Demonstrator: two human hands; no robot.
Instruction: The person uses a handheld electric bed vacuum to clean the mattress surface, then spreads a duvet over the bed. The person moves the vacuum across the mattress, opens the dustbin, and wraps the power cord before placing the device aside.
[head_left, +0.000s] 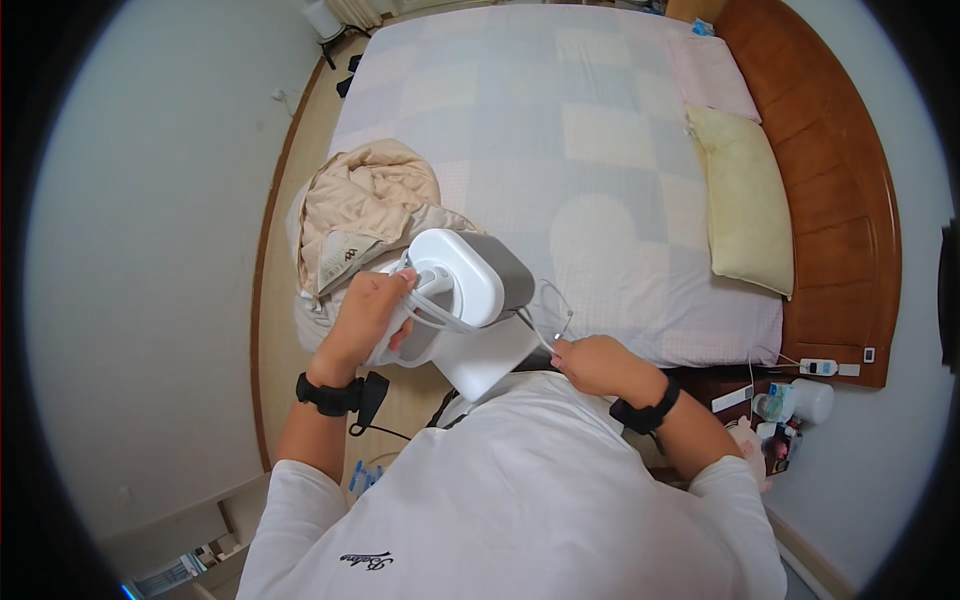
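In front of my body is a white and grey electric appliance [470,275] with a rounded white end and a grey body. A flat white panel [485,355] shows just below it; whether the two are joined I cannot tell. My left hand [372,312] is closed around loops of white cord [440,315] beside the appliance's white end. Part of its grip is hidden, so it may also hold the appliance. To the right, my right hand [605,367] pinches a stretch of the cord that runs out from under the grey body. A thin loop of cord rests on the bed beyond that hand.
A large bed [500,120] with a pale checked sheet fills the far side. A bunched beige quilt [365,195] lies at its left corner. A yellow pillow [745,195] leans by the wooden headboard [840,180]. At right are a power strip [818,367] and small items.
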